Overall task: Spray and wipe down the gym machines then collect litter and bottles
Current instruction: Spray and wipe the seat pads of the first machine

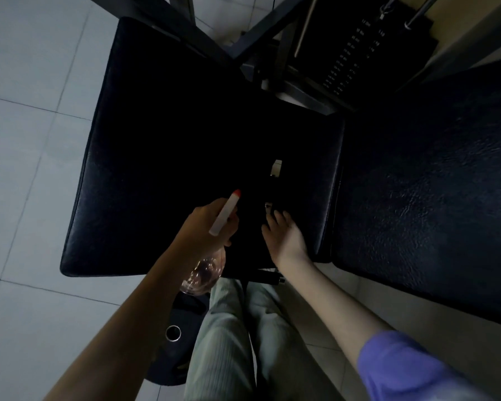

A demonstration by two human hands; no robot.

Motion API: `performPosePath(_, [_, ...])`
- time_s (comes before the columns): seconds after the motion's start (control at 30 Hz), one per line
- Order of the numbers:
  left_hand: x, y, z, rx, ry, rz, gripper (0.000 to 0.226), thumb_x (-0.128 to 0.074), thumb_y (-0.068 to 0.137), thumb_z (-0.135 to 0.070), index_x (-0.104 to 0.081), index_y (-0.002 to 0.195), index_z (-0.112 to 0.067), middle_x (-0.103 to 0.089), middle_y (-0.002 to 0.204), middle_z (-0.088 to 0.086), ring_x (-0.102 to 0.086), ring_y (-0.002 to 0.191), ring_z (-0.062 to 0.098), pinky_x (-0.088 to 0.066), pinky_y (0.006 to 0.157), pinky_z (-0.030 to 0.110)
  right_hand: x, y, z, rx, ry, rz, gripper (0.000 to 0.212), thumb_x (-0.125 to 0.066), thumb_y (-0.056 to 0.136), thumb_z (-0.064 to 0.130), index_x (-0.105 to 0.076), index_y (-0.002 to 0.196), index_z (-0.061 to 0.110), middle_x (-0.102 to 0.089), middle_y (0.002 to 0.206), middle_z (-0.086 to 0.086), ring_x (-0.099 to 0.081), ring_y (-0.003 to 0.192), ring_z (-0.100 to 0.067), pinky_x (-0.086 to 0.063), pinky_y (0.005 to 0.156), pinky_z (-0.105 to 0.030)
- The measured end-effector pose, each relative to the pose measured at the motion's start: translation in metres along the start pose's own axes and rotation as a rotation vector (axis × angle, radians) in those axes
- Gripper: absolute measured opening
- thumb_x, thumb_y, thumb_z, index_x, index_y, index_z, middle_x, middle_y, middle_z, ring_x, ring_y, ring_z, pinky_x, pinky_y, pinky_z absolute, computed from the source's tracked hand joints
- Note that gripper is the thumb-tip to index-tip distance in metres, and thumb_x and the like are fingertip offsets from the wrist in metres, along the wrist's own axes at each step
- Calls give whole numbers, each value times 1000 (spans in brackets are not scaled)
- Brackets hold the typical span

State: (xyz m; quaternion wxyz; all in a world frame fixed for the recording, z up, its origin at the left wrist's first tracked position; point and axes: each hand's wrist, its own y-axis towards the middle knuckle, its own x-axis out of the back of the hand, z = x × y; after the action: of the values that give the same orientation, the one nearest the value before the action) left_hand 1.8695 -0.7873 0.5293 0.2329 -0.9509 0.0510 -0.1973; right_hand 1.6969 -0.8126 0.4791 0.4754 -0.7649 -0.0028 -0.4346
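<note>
A black padded seat [162, 146] of a gym machine fills the middle of the view. My left hand [206, 224] grips a spray bottle [224, 215] with a white head and a red nozzle tip, pointed over the seat; its clear body [203, 276] hangs below my wrist. My right hand [284, 235] lies on the dark seat near its right edge, fingers spread forward over something dark that I cannot make out. A small white tag [276, 167] shows on the seat beyond my right hand.
A second black pad [434, 192] lies to the right. The weight stack [350, 56] and steel frame bars [255, 33] stand behind the seat. Pale floor tiles [32, 140] spread to the left. A metal tube end [173, 333] sits by my legs.
</note>
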Motion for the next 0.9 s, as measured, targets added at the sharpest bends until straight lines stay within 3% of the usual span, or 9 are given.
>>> performPosePath(0.1, [4, -4, -4, -20, 26, 10, 8, -57, 90, -19, -57, 89, -12, -64, 73, 14, -65, 62, 29, -55, 60, 47, -3, 0, 8, 46, -4, -11, 48, -29, 101, 28, -26, 147, 15, -13, 157, -10, -7, 144, -29, -4, 118, -42])
performPosePath(0.33, [8, -10, -21, -70, 78, 6, 2, -56, 93, -7, -57, 95, -7, -64, 73, 14, -66, 61, 27, -56, 62, 52, -18, -44, 1, 45, 50, -154, 37, -38, 96, 15, -53, 129, 7, -40, 141, -15, -22, 138, -33, -11, 116, -46])
performPosePath(0.47, [11, -19, -33, -178, 115, 4, 18, -61, 89, -6, -57, 107, -3, -64, 82, 11, -67, 64, 22, -57, 61, 47, -18, -70, -8, 28, 103, -270, 31, -44, 92, 11, -64, 115, 7, -53, 130, -14, -36, 130, -34, -22, 113, -47])
performPosePath(0.57, [12, -28, -44, -145, 14, 4, 20, -66, 84, -22, -56, 100, -17, -61, 78, 5, -65, 60, 19, -57, 59, 43, -15, -85, -14, -20, 142, -375, 12, -72, 71, 14, -75, 83, 10, -68, 105, -10, -57, 110, -31, -41, 103, -44])
performPosePath(0.67, [8, -37, -55, -137, -87, 30, 20, -58, 76, -38, -52, 88, -23, -54, 75, 4, -57, 60, 18, -50, 57, 36, -15, -98, -21, -54, 219, -480, 24, -88, 47, 13, -74, 67, 9, -71, 92, -11, -65, 98, -31, -51, 91, -44])
performPosePath(0.77, [6, -45, -63, -137, -34, 59, 9, -57, 80, -29, -52, 86, -25, -56, 76, 7, -59, 64, 22, -52, 61, 43, -13, -113, -27, -115, 250, -622, 18, -80, 52, 2, -74, 67, 9, -72, 93, -11, -67, 97, -30, -52, 89, -47])
performPosePath(0.83, [3, -51, -68, -171, 14, 83, 8, -55, 80, -29, -50, 85, -25, -56, 77, 8, -60, 64, 21, -53, 60, 39, -14, -125, -34, -155, 260, -687, 16, -65, 58, 4, -74, 70, 10, -72, 95, -11, -67, 98, -29, -50, 91, -46])
performPosePath(0.9, [0, -54, -70, -177, 53, 90, 15, -56, 78, -37, -49, 85, -26, -58, 78, 10, -62, 64, 23, -52, 60, 36, -17, -128, -38, -173, 240, -719, 21, -61, 59, 7, -75, 74, 11, -72, 100, -10, -66, 100, -29, -48, 94, -44])
